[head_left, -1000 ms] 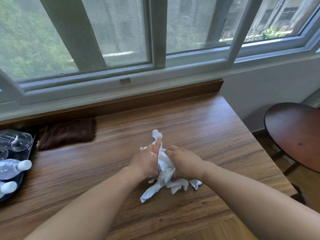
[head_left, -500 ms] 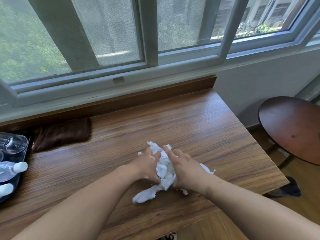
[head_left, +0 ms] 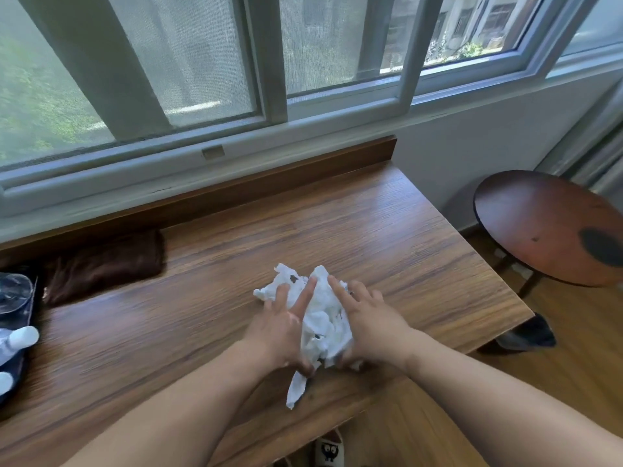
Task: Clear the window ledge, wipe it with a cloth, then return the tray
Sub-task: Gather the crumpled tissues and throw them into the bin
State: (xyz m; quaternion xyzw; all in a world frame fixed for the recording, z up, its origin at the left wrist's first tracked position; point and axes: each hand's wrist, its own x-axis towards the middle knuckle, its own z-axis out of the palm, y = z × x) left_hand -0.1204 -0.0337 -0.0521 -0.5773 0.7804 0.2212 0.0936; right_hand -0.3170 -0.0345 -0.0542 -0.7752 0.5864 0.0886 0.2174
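Observation:
A crumpled white cloth (head_left: 322, 318) lies on the wooden window ledge (head_left: 387, 237), near its front edge. My left hand (head_left: 279, 326) presses on the cloth's left side with fingers spread. My right hand (head_left: 369, 318) cups its right side, and the cloth is bunched between both hands. A loose tail of the cloth hangs toward the front edge. At the far left a dark tray (head_left: 23, 318) holds upturned glasses (head_left: 13, 291) and plastic bottles (head_left: 17, 342), partly cut off by the frame.
A folded dark brown towel (head_left: 101, 264) lies at the back left, next to the tray. A round dark wooden stool (head_left: 546, 227) stands on the floor to the right of the ledge. The window frame (head_left: 236, 143) runs along the back.
Both hands have gathered the cloth into a tighter bunch and spread their fingers over it. The view has shifted slightly left and down.

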